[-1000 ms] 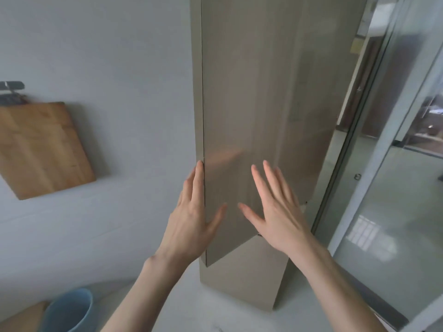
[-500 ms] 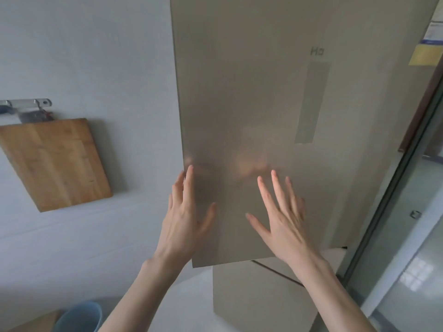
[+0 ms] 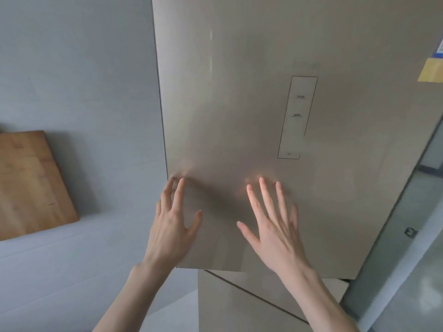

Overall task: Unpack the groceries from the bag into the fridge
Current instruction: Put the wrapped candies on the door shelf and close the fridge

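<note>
Fridge door (image 3: 239, 104), spread hands (image 3: 223, 226), cutting board (image 3: 31, 183) left

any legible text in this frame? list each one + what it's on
None is legible.
Fridge door, faint brand mark above the control panel: too blurred to read.
Control panel: small marks in three spots, too small to read.
Blue label and yellow label at the door's right edge: cut off, no readable print.
Cutting board: no text.
</note>
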Demonstrator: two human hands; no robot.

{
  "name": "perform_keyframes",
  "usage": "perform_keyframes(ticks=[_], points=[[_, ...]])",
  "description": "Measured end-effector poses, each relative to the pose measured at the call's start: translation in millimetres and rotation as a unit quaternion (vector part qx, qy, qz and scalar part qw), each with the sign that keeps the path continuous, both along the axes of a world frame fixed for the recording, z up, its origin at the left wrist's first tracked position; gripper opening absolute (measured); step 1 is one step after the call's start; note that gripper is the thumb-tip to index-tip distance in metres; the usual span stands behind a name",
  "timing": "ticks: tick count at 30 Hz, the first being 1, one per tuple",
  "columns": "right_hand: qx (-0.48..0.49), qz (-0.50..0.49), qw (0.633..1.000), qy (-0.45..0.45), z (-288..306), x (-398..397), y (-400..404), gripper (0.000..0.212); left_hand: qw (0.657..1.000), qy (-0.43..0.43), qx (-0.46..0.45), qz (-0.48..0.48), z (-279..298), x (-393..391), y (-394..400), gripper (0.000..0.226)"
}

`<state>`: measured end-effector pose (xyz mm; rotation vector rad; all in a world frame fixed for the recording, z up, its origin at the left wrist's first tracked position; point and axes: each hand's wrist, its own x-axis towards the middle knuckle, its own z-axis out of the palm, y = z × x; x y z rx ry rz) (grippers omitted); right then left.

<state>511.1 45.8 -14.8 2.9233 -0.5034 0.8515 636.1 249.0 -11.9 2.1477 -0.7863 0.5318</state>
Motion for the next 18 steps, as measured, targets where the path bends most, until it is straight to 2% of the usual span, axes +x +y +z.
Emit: perform_keyframes(ticks=[9, 18], points=[[0.001, -0.107, 0.993, -0.051, -8.1, 52.4, -18.7, 0.081, 0.995, -0.053, 0.038, -0.072, -21.7, 79.4, -41.8, 0.081], [-0.021, -0.193, 0.979, -0.057, -16.9, 98.1, -34.8, 0.076, 0.984, -0.086, 0.084, -0.129, -30.6, 145.7, -83.5, 0.078]])
